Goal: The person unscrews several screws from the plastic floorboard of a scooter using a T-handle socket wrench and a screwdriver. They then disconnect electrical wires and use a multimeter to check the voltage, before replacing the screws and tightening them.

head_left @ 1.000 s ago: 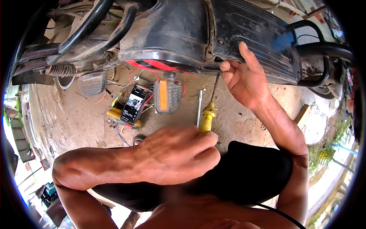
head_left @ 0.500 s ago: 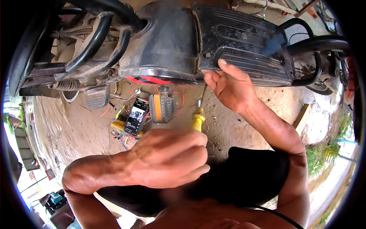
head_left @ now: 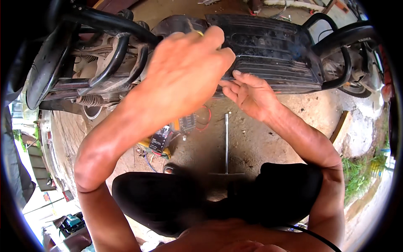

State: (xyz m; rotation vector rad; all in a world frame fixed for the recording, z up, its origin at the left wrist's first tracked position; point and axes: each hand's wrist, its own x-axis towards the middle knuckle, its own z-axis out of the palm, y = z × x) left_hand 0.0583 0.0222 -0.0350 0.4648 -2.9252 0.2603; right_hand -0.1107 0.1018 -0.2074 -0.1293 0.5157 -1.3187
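Legs: in black trousers (head_left: 285, 189), bent, nearest the view
Wrench: a T-shaped one (head_left: 227, 140) lies on the ground beyond the knees, crossbar toward the person, touched by neither hand
Phone: screen up (head_left: 160, 140), beside the left forearm, resting against something yellow
Pedal: a black ribbed block with an orange strip (head_left: 189, 122), just past the phone, partly covered by the left forearm; a red wire (head_left: 209, 117) loops beside it
Right hand: at the panel's near edge (head_left: 253, 93), palm up, thumb above and fingers half curled below; whether they pinch it, one cannot tell
Left hand: raised (head_left: 184, 71) before the panel's left end, fingers clenched round a yellow tool (head_left: 200, 33), only a sliver of it showing; its tip is hidden
Panel: black and ridged (head_left: 268, 50), on the vehicle beyond both hands, its near left corner behind them
Corner work: the step seems to be tool work there, the right hand steadying the edge; the next move would call for a sure seat for the tip and a still panel
Bars: black tubes (head_left: 344, 40) flank the panel's right end
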